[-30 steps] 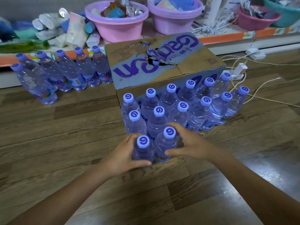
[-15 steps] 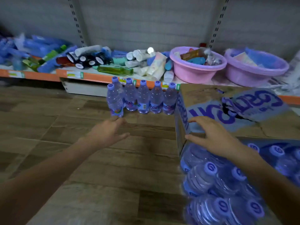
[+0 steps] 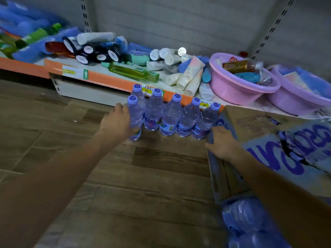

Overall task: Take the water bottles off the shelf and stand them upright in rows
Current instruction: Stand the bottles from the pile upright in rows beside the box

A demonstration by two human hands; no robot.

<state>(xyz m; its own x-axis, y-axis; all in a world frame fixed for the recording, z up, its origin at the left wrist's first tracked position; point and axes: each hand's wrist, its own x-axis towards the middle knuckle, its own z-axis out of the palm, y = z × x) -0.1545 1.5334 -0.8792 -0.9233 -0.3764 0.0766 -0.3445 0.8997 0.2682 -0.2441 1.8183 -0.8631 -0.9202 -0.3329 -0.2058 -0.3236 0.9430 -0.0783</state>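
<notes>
1. Your left hand [image 3: 119,120] wraps the body of the front water bottle [image 3: 134,119]: fingers curl round its far side, palm against its left flank. The bottle stands upright on the wooden floor [image 3: 125,194], at about 12 o'clock from you.
2. Just behind that bottle, toward 12, stands a second one [image 3: 137,90]. A row of four bottles [image 3: 180,115] runs off to 3 o'clock, side by side, touching or nearly so, all upright with purple caps, right in front of the shelf edge [image 3: 107,79].
3. Your right hand [image 3: 222,144] lies flat on the near left corner of the cardboard box [image 3: 268,140], fingers loosely spread, thumb toward the floor; it grips nothing.
4. The box sits at your 2 o'clock, its top torn, purple lettering on it.
5. At 5 o'clock, low in view, a blurred cluster of bottles [image 3: 250,222] stands against the box's near side; count unreadable.
6. On the shelf: the pink basin [image 3: 238,90] at 1 o'clock holds packets and a blue item; the purple basin [image 3: 293,102] to its right holds blue and pale things, too blurred to name.
7. Left of the basins, lying loose: white tubes [image 3: 180,79], a green bottle [image 3: 132,72], dark jars [image 3: 95,54].
</notes>
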